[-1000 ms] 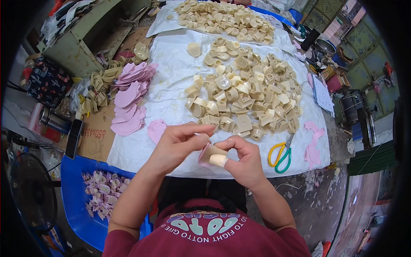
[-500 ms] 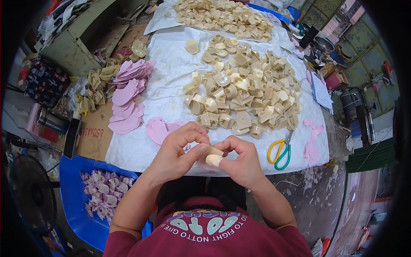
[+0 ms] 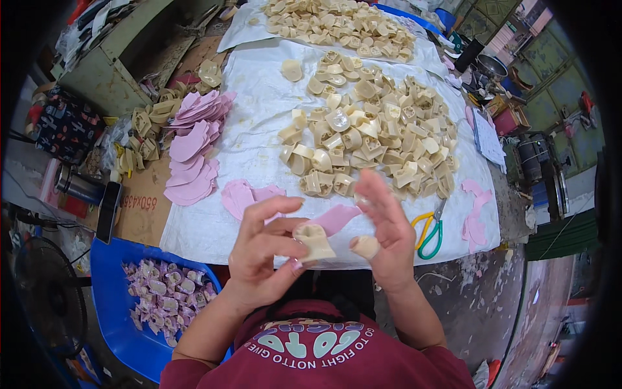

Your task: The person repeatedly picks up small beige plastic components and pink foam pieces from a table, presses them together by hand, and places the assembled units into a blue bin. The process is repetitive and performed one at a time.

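White-sheeted surface (image 3: pixel 253 123) fills most of the view, with a blue basin (image 3: pixel 107 308) of small purple-and-beige pieces (image 3: pixel 170 295) below its left corner. On the sheeting, a broad heap of beige pieces (image 3: pixel 372 142) lies beyond the hands, and another heap (image 3: pixel 340 29) farther off. Overlapping pink cutouts (image 3: pixel 188 152) line the left edge; a smaller pink pile (image 3: pixel 240 196) sits just past the left hand (image 3: pixel 259 253).

Half a second ago both hands met at one piece; now the right hand (image 3: pixel 392 240) has come away, its grip spread and holding nothing, its thumb wrapped in beige. The left grip is closed on a moulded beige piece (image 3: pixel 315 246), held above the near edge between thumb and fingers. That one hand now seems to carry it alone, leaving the right free. Yellow-and-green scissors (image 3: pixel 437 218) lie beside the right hand. Just beyond the held piece shows a pink strip (image 3: pixel 337 218); whether they are joined, I cannot tell.
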Motion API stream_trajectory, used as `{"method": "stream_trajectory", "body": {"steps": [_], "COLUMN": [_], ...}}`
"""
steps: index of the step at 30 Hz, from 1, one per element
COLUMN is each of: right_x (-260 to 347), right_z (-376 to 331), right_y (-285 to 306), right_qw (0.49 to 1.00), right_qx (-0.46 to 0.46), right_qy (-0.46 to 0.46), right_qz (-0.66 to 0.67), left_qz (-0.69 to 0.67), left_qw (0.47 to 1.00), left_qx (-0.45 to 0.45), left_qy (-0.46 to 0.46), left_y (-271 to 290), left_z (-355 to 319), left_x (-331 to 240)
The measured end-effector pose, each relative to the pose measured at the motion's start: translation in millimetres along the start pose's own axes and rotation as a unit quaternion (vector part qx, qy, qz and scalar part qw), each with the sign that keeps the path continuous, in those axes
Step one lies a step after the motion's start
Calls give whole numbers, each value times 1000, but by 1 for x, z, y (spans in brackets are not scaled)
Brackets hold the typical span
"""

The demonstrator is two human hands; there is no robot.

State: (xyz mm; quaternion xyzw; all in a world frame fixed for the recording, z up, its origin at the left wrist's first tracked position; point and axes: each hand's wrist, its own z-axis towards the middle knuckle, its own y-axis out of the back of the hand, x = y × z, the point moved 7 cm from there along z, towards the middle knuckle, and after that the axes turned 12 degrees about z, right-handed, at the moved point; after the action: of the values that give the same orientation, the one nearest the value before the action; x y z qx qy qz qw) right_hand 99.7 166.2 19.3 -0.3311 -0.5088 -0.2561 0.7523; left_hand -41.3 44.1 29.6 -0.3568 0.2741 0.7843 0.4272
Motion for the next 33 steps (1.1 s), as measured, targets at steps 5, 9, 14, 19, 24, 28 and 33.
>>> {"method": "stream_trajectory", "body": {"steps": [5,9,14,19,24,28,33], "right_x": [-17,-17,-9,-4,3,-24,-14], "right_z": [-15,-18,-23,-21,-17,-18,-11], "right_y": [-12,-9,-15,-26,-38,-22,-25], "right_qw": [954,932,978,991,973,997,988], "right_qx": [41,41,13,44,82,37,91], "right_qy": [-143,-175,-143,-117,20,-45,12], "right_qz": [261,315,149,49,-213,-56,-128], "left_qz": [71,127,215,296,265,202,203], "left_qw": [993,987,970,949,964,978,978], "left_qx": [49,35,27,15,-2,-55,-50], "left_qy": [-80,-94,-106,-108,-36,-16,-21], "left_y": [-7,-7,-13,-17,-19,-16,-15], "left_z": [2,4,7,3,-1,-2,-3], "left_x": [-19,-24,-21,-17,6,14,16]}}
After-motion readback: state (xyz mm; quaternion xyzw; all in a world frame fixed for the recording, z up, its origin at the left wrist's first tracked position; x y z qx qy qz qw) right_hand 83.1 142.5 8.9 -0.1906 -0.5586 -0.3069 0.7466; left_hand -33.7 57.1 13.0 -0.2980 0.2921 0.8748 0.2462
